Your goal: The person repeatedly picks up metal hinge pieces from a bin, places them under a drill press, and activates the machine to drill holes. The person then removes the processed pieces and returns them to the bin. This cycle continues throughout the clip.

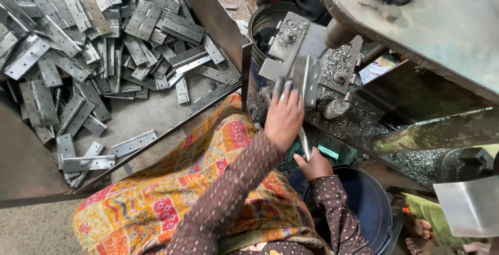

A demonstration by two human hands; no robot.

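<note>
1. One head view is given. A long metal hinge (305,81) is held flat on the drill fixture plate (291,39) by the left hand (283,117), its fingers spread and pressed down over the hinge's near end.
2. A thin metal bar (304,143), pointing up toward the fixture, is gripped by the closed fingers of the right hand (313,165), just above a dark blue bucket (371,203).
3. Loose metal shavings (338,57) are scattered over the fixture and the machine bed.
4. A heap of finished hinges (93,42) is seen in the metal tray (31,166) at the left.
5. Judged risk: fingertips so near the drill spindle (338,34) could be cut by shavings or caught, should the hinge slip.
</note>
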